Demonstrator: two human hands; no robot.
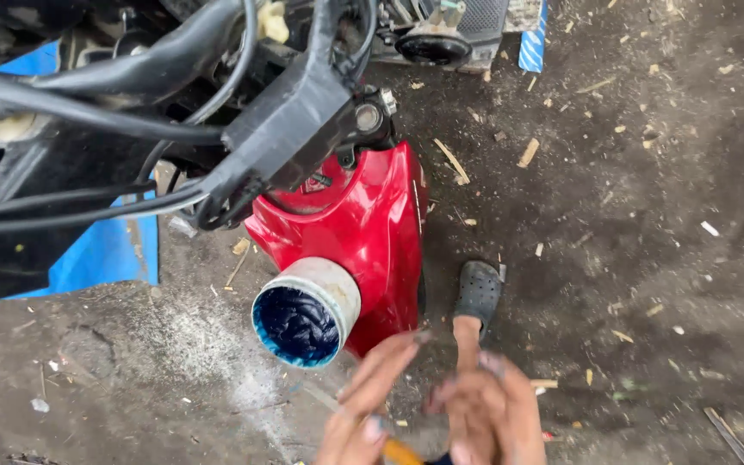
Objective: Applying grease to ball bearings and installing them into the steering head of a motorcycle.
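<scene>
Dark, oily ground (647,258) is spreading across the whole view, with pale wood chips lying scattered over it. Black frame (286,129) with thick cables (88,112) is filling the upper left corner, reaching over a blue sheet (105,254) lying at the ground's left edge. Just below the frame, a red fender (372,232) is hanging near the middle of the ground. A tin (307,312) is resting against the fender's lower left side, tilted with its mouth facing the camera and showing dark blue grease inside. A black shoe (479,293) is standing just right of the fender. At the bottom edge, the left hand (363,405) is stretching its fingers up towards the tin, flat and close together, blurred. The right hand (488,413) is sitting beside it, touching it, fingers loosely curled. An orange object (402,452) is showing between the hands; whether either hand is gripping it cannot be told.
</scene>
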